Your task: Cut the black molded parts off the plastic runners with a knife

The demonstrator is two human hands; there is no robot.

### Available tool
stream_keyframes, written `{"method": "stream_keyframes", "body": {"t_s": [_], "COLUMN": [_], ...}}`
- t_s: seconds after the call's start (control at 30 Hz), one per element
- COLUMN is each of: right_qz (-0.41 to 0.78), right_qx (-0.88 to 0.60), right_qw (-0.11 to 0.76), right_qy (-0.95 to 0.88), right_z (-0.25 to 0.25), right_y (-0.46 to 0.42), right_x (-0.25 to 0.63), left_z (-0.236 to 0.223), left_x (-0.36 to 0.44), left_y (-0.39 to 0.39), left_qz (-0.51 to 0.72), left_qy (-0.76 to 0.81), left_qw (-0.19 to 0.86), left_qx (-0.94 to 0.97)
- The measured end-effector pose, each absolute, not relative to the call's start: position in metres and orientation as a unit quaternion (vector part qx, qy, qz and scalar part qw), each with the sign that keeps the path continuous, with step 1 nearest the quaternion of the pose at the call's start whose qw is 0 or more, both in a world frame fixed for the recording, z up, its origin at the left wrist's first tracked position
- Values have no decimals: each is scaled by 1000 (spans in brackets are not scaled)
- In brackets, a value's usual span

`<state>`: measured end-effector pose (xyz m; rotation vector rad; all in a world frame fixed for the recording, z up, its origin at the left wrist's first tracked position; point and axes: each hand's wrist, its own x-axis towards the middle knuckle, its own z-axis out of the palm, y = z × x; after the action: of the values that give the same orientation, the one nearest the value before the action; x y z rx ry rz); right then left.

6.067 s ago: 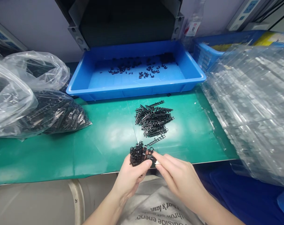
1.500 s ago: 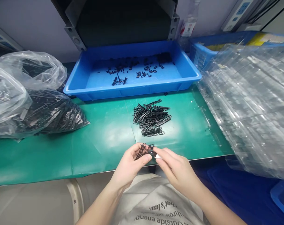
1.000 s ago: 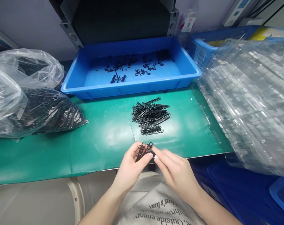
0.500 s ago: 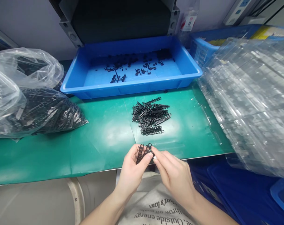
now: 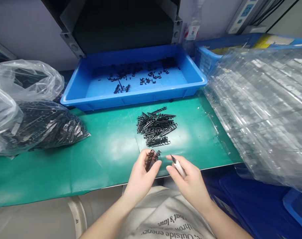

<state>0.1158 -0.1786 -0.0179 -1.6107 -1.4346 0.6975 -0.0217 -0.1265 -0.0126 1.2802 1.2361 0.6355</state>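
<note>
My left hand [image 5: 142,176] is closed around a few black plastic strips [image 5: 153,160] with ring-shaped ends, which stick up between thumb and fingers. Just to its right, my right hand [image 5: 190,182] grips a small knife [image 5: 180,168] with a white handle and a dark pointed blade. The blade tip is apart from the strips. Beyond both hands lies a pile of similar black plastic strips [image 5: 156,124] on the green mat [image 5: 108,156]. How many strips my left palm holds is hidden.
Behind the pile is a blue tray [image 5: 133,99] with small black pieces and a branched black piece. A clear plastic bag [image 5: 46,122] full of black strips stands at left. Stacked clear plastic trays [image 5: 267,113] occupy the right, near a blue basket [image 5: 205,58] and a bottle [image 5: 192,31].
My right hand has drawn away from the strips, showing the knife. Since the oldest frame, a branched black piece has appeared in the tray, and my left hand's large bunch has been replaced by fewer strips.
</note>
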Motion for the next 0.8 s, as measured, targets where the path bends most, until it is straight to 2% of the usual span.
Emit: {"method": "stream_keyframes", "body": {"t_s": [0.23, 0.5, 0.6, 0.7, 0.8], "right_qz": [297, 324, 418, 516, 556], "right_qx": [-632, -636, -614, -571, -547], "right_qw": [488, 483, 495, 503, 507], "right_qy": [-524, -508, -451, -393, -366], "right_z": [-10, -13, -15, -18, -20], "right_y": [-168, -170, -170, -171, -172], "right_x": [106, 102, 108, 117, 124], "left_z": [-15, -21, -23, -23, -19], "left_x": [-12, -10, -12, -15, -14], "left_y": [-140, -153, -143, -119, -94], "left_qz": [259, 287, 257, 204, 114], "left_qy": [543, 529, 496, 505, 525], "left_qw": [545, 375, 335, 245, 156], "left_qx": [584, 705, 759, 802, 829]}}
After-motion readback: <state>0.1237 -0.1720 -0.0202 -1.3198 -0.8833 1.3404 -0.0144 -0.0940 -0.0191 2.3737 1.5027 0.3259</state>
